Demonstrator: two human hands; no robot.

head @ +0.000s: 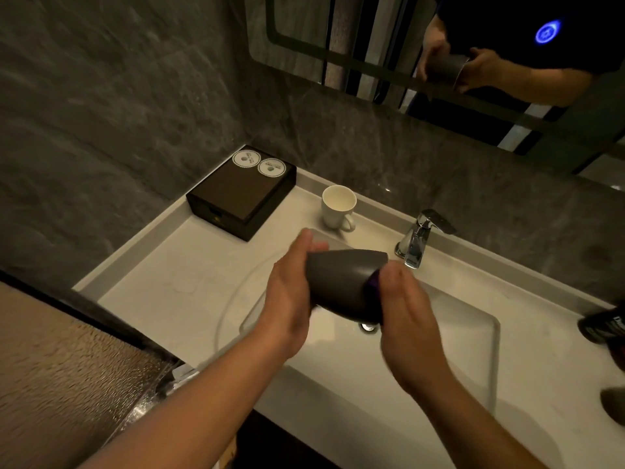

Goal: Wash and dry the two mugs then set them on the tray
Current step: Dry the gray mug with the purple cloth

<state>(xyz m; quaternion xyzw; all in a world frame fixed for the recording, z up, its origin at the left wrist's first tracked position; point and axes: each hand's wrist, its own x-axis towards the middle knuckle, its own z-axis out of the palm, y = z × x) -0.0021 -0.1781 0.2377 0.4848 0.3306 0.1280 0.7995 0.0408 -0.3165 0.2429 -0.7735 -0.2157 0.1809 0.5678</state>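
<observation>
The dark grey mug (341, 282) sits at frame centre, lying on its side in the air above the sink basin (473, 319), base toward the left hand, mouth toward the right. The left hand (291, 292) cups the base end, fingers wrapped behind the wall. The right hand (409, 316) covers the mouth end, with a purple patch (372, 282) showing at the rim between palm and mug; what it is cannot be told. Both hands are closed on this mug. Motion blur softens the mug edges.

The white mug (338, 207) stands upright on the countertop (176, 282), above centre, handle toward the lower right, well apart from the hands. The chrome faucet (419, 238) rises just right of the held mug, near the right hand's fingertips. The drain (368, 328) shows below the mug.

A dark box (241, 194) with two round white labels lies at the upper left of the counter. A dark bottle (605, 324) is cut by the right edge. The mirror (439, 45), upper right, reflects hands and mug.
</observation>
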